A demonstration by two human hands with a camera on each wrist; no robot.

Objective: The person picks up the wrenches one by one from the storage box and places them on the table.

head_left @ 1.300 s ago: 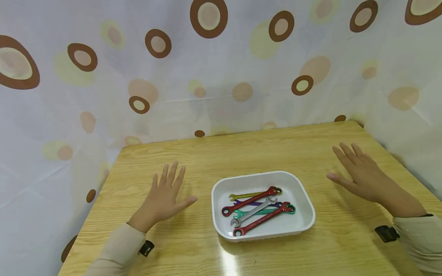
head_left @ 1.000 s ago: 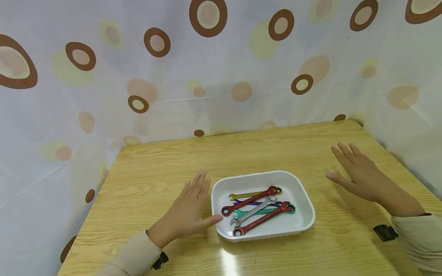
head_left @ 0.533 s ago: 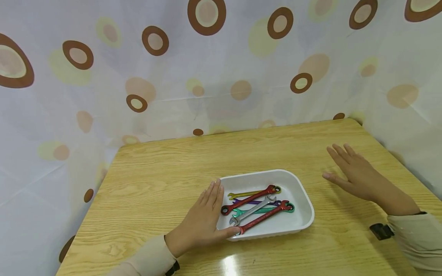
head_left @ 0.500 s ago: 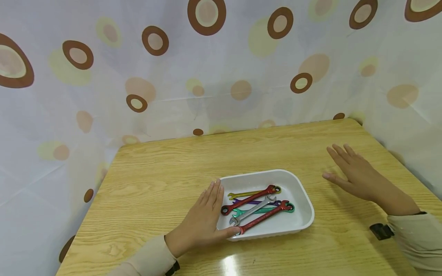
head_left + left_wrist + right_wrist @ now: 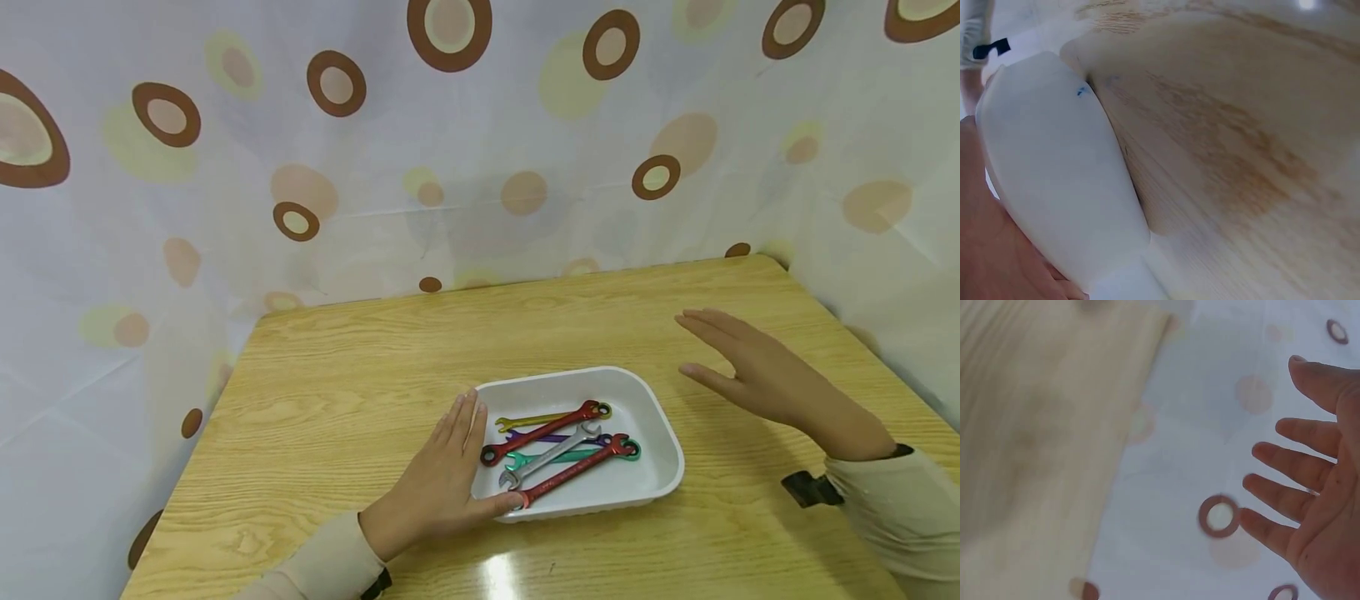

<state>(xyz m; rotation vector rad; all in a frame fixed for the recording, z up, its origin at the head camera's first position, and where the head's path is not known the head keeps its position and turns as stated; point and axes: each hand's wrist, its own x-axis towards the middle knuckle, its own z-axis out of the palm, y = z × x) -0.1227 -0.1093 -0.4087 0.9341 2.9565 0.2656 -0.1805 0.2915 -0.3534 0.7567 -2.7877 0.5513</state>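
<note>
A white plastic tray (image 5: 663,458) holds several combination wrenches in a loose pile. On top lie a silver wrench (image 5: 551,455) and two red ones, the nearer red wrench (image 5: 573,474) and the farther red wrench (image 5: 532,436). Partly covered beneath them are a yellow wrench (image 5: 532,421), a purple wrench (image 5: 600,440) and a green wrench (image 5: 531,460). My left hand (image 5: 438,483) rests over the tray's left rim with straight fingers, its thumb across the near-left corner, covering one red wrench's end. Off the tray's right side, my right hand (image 5: 772,379) hovers, fingers extended, holding nothing.
The tray stands on a wood-grain table (image 5: 360,350). Behind and along both sides hangs a white cloth (image 5: 465,133) with brown and yellow ring patterns. A dark wrist strap piece (image 5: 810,489) hangs under the right sleeve.
My left hand has moved right from the bare table onto the tray's left rim. My right hand has shifted left towards the tray and turned more edge-on. The wrenches keep their arrangement.
</note>
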